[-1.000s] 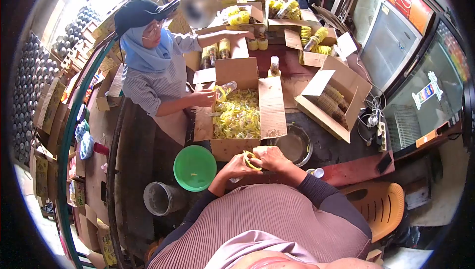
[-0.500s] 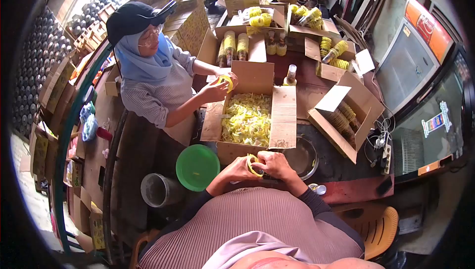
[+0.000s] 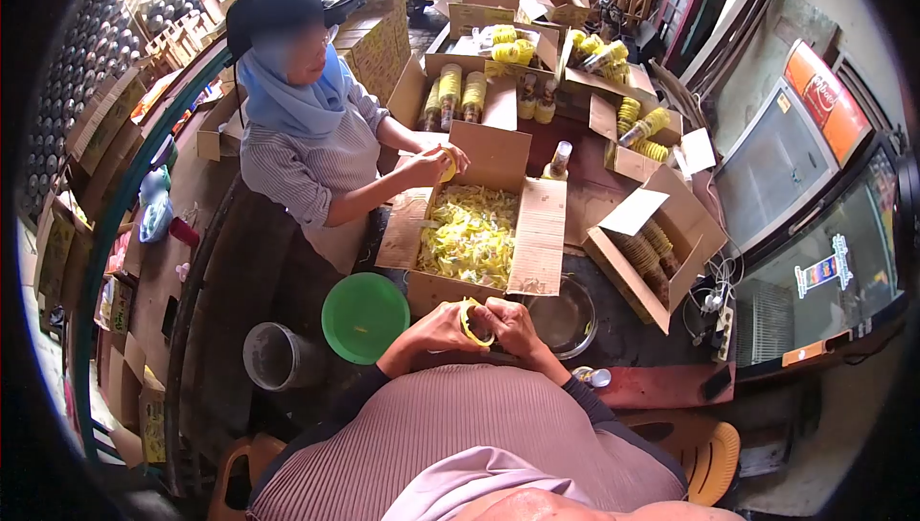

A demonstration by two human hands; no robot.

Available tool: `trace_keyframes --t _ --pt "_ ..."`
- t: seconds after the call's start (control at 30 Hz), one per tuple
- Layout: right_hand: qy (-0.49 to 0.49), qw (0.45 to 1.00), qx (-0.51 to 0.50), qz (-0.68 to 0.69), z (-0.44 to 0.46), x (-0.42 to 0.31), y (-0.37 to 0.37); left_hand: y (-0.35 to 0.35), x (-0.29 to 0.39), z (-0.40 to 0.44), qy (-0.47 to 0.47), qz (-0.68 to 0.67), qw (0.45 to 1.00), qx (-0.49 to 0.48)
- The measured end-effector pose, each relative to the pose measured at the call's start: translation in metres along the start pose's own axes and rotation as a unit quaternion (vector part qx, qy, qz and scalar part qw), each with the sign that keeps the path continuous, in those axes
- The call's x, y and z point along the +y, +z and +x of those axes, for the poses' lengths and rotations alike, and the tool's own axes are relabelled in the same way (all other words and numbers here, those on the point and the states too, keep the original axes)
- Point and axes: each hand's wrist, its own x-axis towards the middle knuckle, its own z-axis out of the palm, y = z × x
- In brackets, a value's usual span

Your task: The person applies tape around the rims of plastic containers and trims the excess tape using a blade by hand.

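Note:
My left hand (image 3: 441, 328) is closed around one side of a small yellow-rimmed ring (image 3: 476, 323), which looks like the rim of a plastic cup. The fingers of my right hand (image 3: 514, 325) pinch its other side. Both hands are close in front of my body, just below an open cardboard box (image 3: 539, 233). Loose yellow strips (image 3: 468, 233) fill that box. What lies inside the ring is too dark to make out.
Across to the left, a co-worker (image 3: 307, 157) holds a similar yellow ring (image 3: 448, 168). A green basin (image 3: 365, 318) and grey bucket (image 3: 276, 356) stand left; a round metal pan (image 3: 565, 318) lies right. Boxes hold stacked yellow-rimmed items (image 3: 647, 251).
The whole view has shifted slightly as my head moved. Both hands remain on the yellow-rimmed ring, which appears turned a little. The co-worker still holds a ring.

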Motion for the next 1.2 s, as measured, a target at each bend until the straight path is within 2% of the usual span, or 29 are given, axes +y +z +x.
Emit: trace_keyframes --t 0.03,0.07,0.13,0.2,0.27,0.33,0.47,0.67,0.73,0.8,0.87,0.9,0.93,1.07,1.1,1.13,1.2 --pt "0.014 0.998 0.008 0.053 -0.001 0.0 -0.001 0.0 0.005 0.0 0.0 0.001 1.0 0.002" --pt "0.014 0.999 0.009 0.05 -0.001 0.0 -0.001 0.001 0.012 -0.001 0.003 0.001 1.0 0.002" --pt "0.008 0.973 0.029 0.227 -0.003 -0.003 0.0 0.005 0.023 -0.003 -0.034 -0.023 0.999 0.014" --pt "0.035 0.96 0.029 0.277 -0.006 -0.008 0.002 0.012 0.006 -0.001 0.024 0.012 0.998 0.052" --pt "0.072 0.92 0.051 0.383 -0.007 -0.014 0.003 0.015 0.009 -0.004 0.022 0.003 0.998 0.052" --pt "0.063 0.92 0.054 0.382 -0.008 -0.005 0.006 0.022 0.007 -0.004 0.049 0.015 0.994 0.094" --pt "0.085 0.922 0.081 0.369 -0.01 -0.011 0.01 0.029 0.005 -0.009 0.027 0.046 0.993 0.109" --pt "0.124 0.88 0.108 0.446 -0.007 0.005 0.023 0.037 -0.006 -0.008 -0.009 0.077 0.99 0.119" --pt "0.103 0.891 0.127 0.424 -0.004 0.013 0.028 0.04 -0.01 -0.006 0.008 0.104 0.983 0.149" --pt "0.116 0.859 0.141 0.479 -0.003 0.016 0.032 0.04 -0.007 -0.006 0.022 0.098 0.983 0.156" --pt "0.091 0.89 0.107 0.434 -0.005 0.031 0.027 0.037 -0.004 -0.005 0.027 0.119 0.98 0.155" --pt "0.094 0.888 0.072 0.444 -0.004 0.027 0.02 0.035 -0.005 -0.004 0.036 0.134 0.979 0.151" --pt "0.077 0.912 0.084 0.393 -0.003 0.002 0.012 0.034 -0.005 -0.004 0.033 0.132 0.979 0.149" --pt "0.072 0.916 0.062 0.391 -0.006 0.003 0.001 0.03 -0.008 -0.007 0.068 0.118 0.98 0.144" --pt "0.067 0.911 0.044 0.404 -0.009 0.008 -0.003 0.028 -0.006 -0.009 0.05 0.066 0.986 0.147" --pt "0.075 0.928 0.059 0.361 -0.009 0.019 -0.005 0.027 -0.004 -0.009 0.032 0.013 0.988 0.148" --pt "0.111 0.927 0.1 0.344 -0.012 0.037 -0.005 0.023 -0.01 -0.012 0.007 -0.025 0.988 0.149"
